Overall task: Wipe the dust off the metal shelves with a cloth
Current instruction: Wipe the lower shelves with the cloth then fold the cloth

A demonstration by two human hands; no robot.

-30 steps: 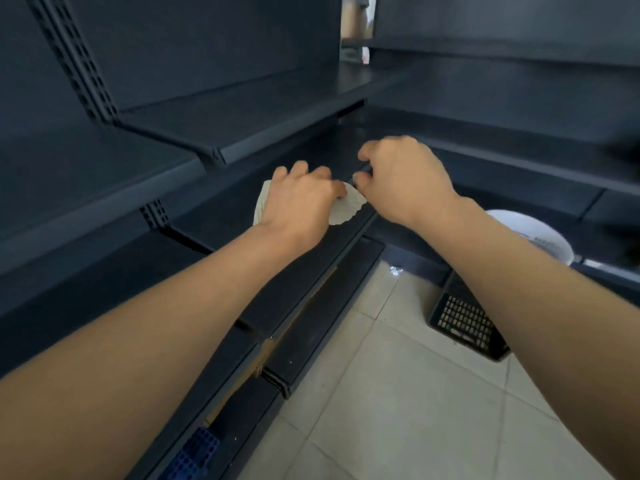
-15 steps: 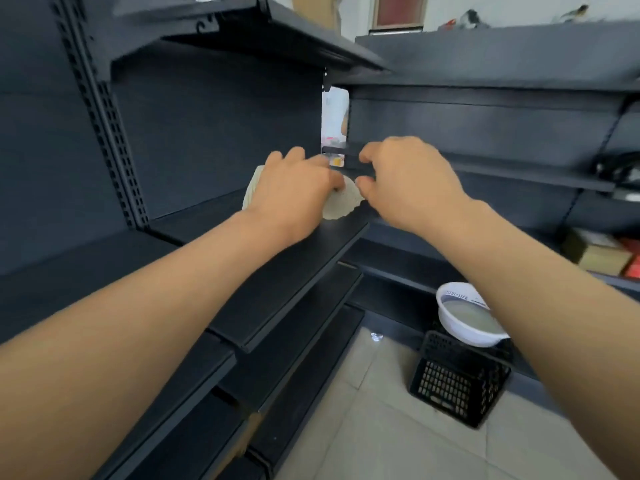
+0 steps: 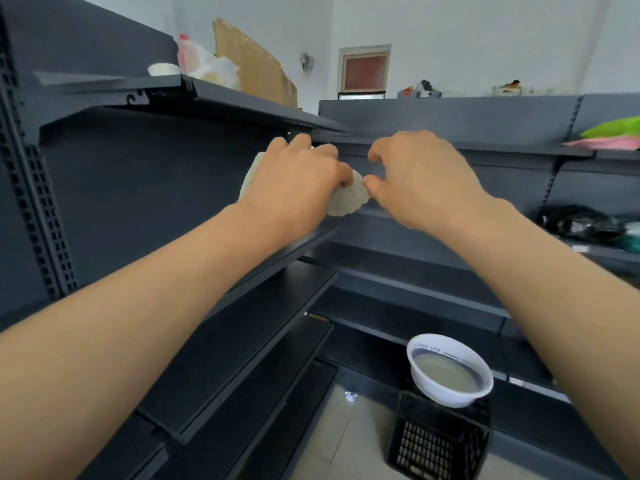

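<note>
Gripping cloth (image 3: 347, 201) in left hand (image 3: 294, 188), right hand (image 3: 422, 181) just beside

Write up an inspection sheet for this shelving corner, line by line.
Surface: dark metal shelf, matte; dust too fine to judge.
Job's things: pale cloth at the shelf's far end; white basin of cloudy water sits on a black crate.
Clutter: cardboard, plastic bag and white roll on the top shelf; green and pink items and a black bag on the right-hand shelves.
Grips: left hand grips the cloth; right hand curled, thumb at the cloth's edge, contact unclear.
Cables: nothing seen.
Surroundings: tiled floor, white wall, reddish window.
</note>
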